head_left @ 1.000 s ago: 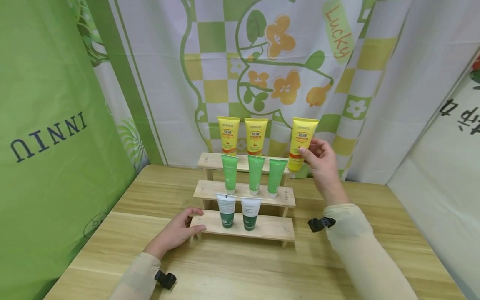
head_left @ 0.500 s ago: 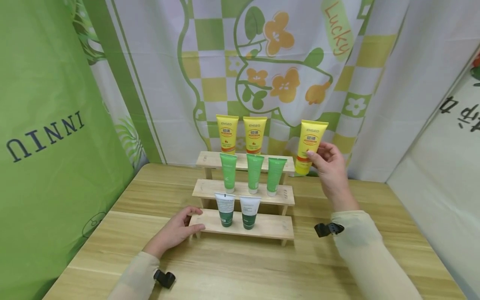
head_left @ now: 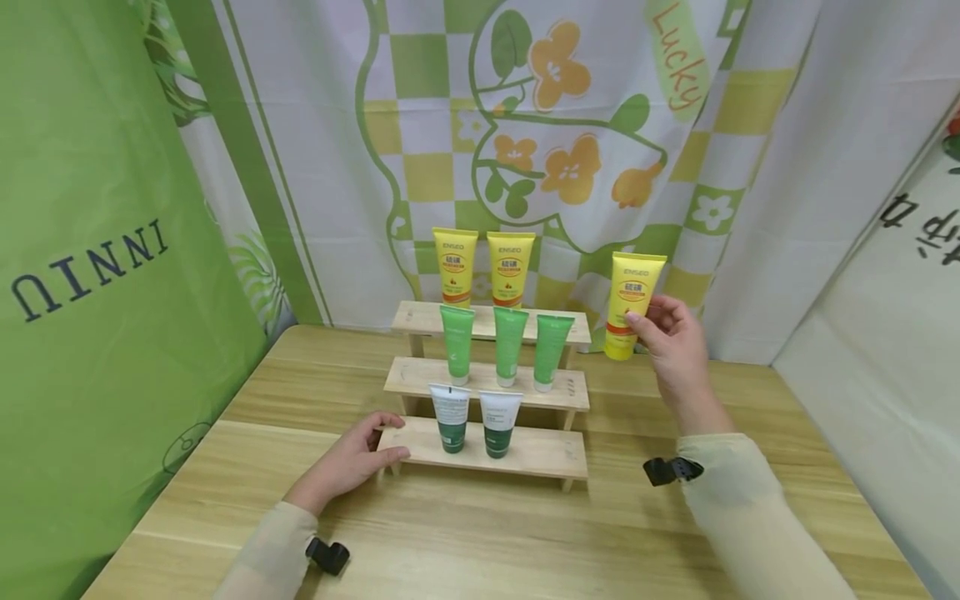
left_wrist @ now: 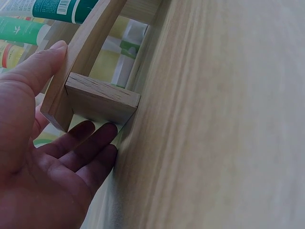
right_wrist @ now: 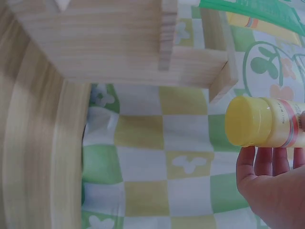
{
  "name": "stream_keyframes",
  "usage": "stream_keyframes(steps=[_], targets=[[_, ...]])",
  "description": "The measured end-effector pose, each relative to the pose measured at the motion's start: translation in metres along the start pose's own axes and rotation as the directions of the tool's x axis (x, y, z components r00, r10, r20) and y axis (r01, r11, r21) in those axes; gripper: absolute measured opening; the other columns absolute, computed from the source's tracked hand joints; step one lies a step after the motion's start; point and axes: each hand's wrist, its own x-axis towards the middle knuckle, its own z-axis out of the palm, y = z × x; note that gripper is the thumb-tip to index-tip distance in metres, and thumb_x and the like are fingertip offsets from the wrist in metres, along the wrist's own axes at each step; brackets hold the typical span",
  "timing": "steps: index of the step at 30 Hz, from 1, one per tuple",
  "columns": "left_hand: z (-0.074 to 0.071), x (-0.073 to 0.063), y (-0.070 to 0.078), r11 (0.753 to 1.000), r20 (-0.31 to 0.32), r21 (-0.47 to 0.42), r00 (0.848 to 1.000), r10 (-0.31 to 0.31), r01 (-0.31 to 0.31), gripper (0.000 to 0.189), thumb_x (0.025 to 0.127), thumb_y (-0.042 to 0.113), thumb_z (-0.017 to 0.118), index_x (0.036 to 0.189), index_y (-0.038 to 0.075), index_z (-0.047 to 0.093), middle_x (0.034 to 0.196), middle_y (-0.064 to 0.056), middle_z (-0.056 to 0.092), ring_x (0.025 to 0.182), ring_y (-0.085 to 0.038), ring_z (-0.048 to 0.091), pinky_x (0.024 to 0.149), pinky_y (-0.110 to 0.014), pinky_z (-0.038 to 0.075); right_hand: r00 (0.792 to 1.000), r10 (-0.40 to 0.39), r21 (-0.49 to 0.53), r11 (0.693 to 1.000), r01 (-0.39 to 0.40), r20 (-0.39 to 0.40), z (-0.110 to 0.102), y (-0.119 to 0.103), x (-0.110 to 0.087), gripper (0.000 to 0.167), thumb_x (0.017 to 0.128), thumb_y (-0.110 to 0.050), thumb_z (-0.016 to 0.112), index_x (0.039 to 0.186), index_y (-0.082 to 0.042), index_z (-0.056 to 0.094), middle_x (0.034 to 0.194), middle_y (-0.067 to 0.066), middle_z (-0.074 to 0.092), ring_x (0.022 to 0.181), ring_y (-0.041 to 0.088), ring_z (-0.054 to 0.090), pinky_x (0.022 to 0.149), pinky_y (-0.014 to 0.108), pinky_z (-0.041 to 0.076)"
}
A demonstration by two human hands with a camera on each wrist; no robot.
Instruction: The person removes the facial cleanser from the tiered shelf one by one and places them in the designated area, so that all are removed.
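Observation:
My right hand pinches a yellow squeeze tube between thumb and fingers, upright with cap down, in the air right of the wooden stepped stand. Its yellow cap shows in the right wrist view, apart from the stand. My left hand holds the left end of the lowest step, thumb on the plank and other fingers around the end. Two yellow tubes stand on the top step, three green tubes on the middle one, and two white-and-green tubes on the lowest.
The stand is on a wood-grain table. A patterned curtain hangs close behind it. A green cloth borders the left side and a pale cloth the right.
My right hand has carried the yellow tube rightward and slightly down, away from the top step's right end. The left hand has stayed in place on the stand.

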Motion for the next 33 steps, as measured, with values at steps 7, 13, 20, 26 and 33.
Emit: stream_keyframes(steps=[7, 13, 20, 26, 33], targets=[[0.0, 0.001, 0.002, 1.0, -0.006, -0.006, 1.0, -0.002, 0.002, 0.046, 0.088, 0.039, 0.074, 0.124, 0.019, 0.054, 0.127, -0.009, 0.055, 0.098, -0.019, 0.057, 0.089, -0.04, 0.043, 1.0, 0.0, 0.034, 0.999, 0.0, 0.009, -0.018, 0.005, -0.003, 0.029, 0.088, -0.002, 0.073, 0.11, -0.007, 0.056, 0.1, 0.002, 0.063, 0.092, 0.013, 0.059, 0.073, 0.021, 0.052], [-0.001, 0.001, 0.001, 1.0, -0.008, -0.016, 1.0, 0.003, -0.003, 0.046, 0.088, 0.039, 0.074, 0.123, 0.019, 0.054, 0.128, -0.009, 0.055, 0.101, -0.019, 0.057, 0.091, -0.041, 0.043, 1.0, 0.018, 0.036, 0.999, -0.017, -0.009, -0.035, 0.009, -0.007, 0.028, 0.087, -0.003, 0.073, 0.11, -0.007, 0.056, 0.097, 0.0, 0.065, 0.089, 0.011, 0.061, 0.072, 0.021, 0.052], [0.0, 0.001, 0.0, 1.0, -0.002, -0.025, 1.0, 0.007, -0.007, 0.046, 0.088, 0.039, 0.074, 0.123, 0.018, 0.054, 0.129, -0.009, 0.055, 0.103, -0.019, 0.057, 0.093, -0.041, 0.043, 0.999, 0.028, 0.069, 0.997, -0.025, -0.039, -0.056, 0.013, -0.01, 0.027, 0.087, 0.0, 0.072, 0.108, -0.007, 0.056, 0.095, -0.002, 0.067, 0.086, 0.008, 0.062, 0.069, 0.02, 0.052], [0.001, 0.0, 0.0, 1.0, -0.001, -0.026, 1.0, 0.001, -0.001, 0.046, 0.088, 0.039, 0.074, 0.123, 0.018, 0.054, 0.129, -0.009, 0.055, 0.104, -0.019, 0.057, 0.093, -0.041, 0.043, 0.997, 0.044, 0.098, 0.994, -0.038, -0.06, -0.075, 0.014, -0.013, 0.031, 0.087, 0.003, 0.071, 0.109, -0.008, 0.052, 0.095, -0.003, 0.068, 0.084, 0.006, 0.063, 0.067, 0.02, 0.052], [0.001, -0.001, -0.001, 1.0, -0.01, -0.029, 1.0, -0.004, 0.004, 0.046, 0.087, 0.039, 0.075, 0.123, 0.019, 0.054, 0.13, -0.008, 0.054, 0.108, -0.02, 0.055, 0.096, -0.044, 0.041, 0.994, 0.073, 0.096, 0.993, -0.065, -0.086, -0.097, 0.016, -0.018, 0.031, 0.087, 0.003, 0.072, 0.108, -0.007, 0.052, 0.093, -0.004, 0.069, 0.083, 0.006, 0.064, 0.065, 0.02, 0.052]])
